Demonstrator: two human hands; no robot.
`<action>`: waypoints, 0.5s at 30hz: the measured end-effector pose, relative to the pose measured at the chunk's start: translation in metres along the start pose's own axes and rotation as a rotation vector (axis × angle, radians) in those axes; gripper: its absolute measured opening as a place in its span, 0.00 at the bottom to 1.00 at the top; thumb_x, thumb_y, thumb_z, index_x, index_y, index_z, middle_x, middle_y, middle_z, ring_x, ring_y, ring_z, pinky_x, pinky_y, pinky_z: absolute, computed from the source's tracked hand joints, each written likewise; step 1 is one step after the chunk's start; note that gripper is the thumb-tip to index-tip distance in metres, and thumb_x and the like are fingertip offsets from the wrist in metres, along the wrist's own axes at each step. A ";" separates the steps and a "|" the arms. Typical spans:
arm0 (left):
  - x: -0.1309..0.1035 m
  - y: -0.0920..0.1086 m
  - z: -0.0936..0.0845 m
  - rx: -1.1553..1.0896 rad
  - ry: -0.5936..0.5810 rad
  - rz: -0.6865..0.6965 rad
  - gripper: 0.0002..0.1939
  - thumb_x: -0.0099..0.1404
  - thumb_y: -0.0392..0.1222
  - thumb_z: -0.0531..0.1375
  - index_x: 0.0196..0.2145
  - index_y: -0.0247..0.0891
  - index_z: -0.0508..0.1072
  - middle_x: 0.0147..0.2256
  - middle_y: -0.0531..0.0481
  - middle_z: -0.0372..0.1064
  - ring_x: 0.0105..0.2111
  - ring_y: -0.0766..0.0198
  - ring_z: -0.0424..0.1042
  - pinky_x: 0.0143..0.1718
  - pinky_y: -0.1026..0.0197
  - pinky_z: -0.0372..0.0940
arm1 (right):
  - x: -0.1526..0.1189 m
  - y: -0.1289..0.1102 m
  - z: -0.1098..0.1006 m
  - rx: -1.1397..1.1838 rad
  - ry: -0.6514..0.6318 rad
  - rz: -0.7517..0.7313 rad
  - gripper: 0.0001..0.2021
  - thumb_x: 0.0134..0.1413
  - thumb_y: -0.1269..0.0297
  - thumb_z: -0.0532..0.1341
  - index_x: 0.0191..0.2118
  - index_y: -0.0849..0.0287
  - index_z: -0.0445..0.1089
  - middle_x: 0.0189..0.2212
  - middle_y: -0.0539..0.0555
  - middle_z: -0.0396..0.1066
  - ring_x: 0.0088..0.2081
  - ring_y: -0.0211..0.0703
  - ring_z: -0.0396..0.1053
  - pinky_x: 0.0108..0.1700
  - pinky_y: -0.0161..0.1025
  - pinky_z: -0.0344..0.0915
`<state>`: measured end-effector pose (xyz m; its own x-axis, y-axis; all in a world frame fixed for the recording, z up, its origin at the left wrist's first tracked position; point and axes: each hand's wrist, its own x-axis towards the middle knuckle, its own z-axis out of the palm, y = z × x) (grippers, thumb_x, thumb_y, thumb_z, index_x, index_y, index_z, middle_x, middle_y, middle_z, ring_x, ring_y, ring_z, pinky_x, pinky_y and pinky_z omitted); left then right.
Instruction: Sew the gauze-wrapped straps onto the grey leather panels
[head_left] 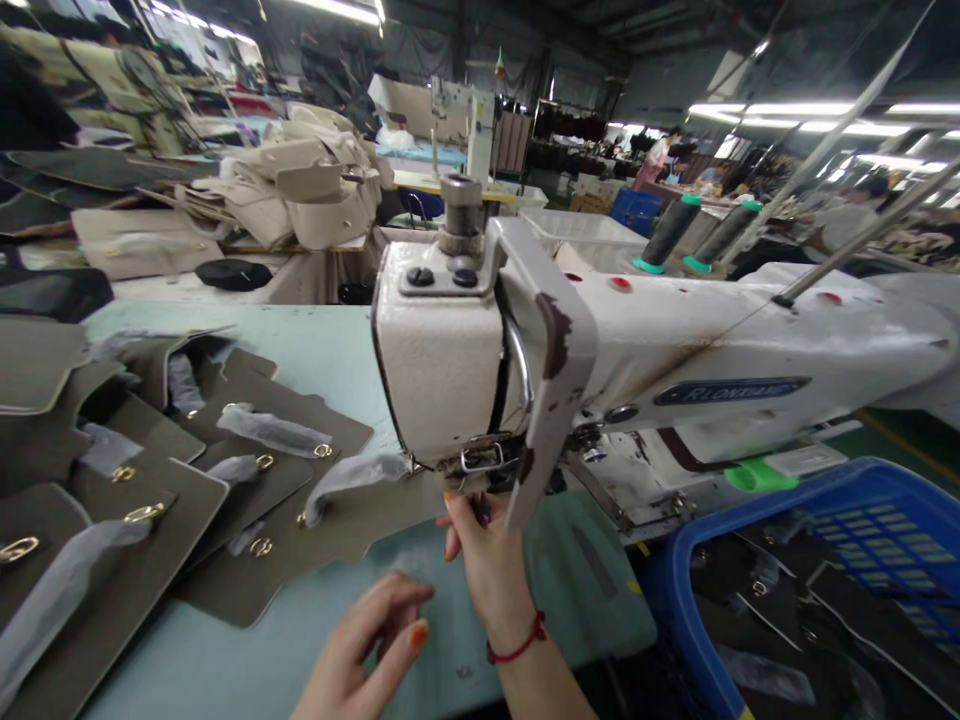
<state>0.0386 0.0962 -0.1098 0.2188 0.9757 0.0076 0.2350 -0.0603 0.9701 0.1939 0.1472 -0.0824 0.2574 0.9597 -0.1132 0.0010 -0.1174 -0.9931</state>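
Note:
A white sewing machine (pixel 442 360) stands before me. Under its head, my right hand (pixel 484 555), with a red cord bracelet (pixel 517 645) on the wrist, reaches up beside the needle area. Its thumb and fingers are pinched together; what they grip is hidden. Lower and to the left, my left hand (pixel 367 645) hovers over the pale green table, loosely curled, thumb and forefinger apart, with nothing in it. Left of the machine head lies a grey-brown bag panel (pixel 352 520) with a plastic-wrapped handle (pixel 352 480) on gold rings, its right end near the needle area.
More grey-brown panels (pixel 172 490) with wrapped handles overlap on the table's left. A blue basket (pixel 679 580) holding similar panels stands at the right. Beige bag pieces (pixel 322 190) are heaped behind. Dark thread cones (pixel 670 235) stand behind the machine arm. A person (pixel 660 155) is far off.

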 end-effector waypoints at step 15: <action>0.069 0.012 0.025 -0.499 0.132 -0.493 0.20 0.50 0.56 0.66 0.18 0.34 0.74 0.17 0.54 0.61 0.22 0.66 0.56 0.25 0.63 0.53 | -0.002 -0.006 -0.006 -0.085 -0.074 -0.018 0.22 0.59 0.54 0.55 0.17 0.60 0.62 0.12 0.45 0.56 0.17 0.33 0.57 0.25 0.31 0.54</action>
<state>0.0804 0.1579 -0.1038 0.0746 0.8840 -0.4615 -0.1912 0.4669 0.8634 0.1990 0.1440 -0.0762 0.1850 0.9776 -0.1009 0.0880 -0.1187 -0.9890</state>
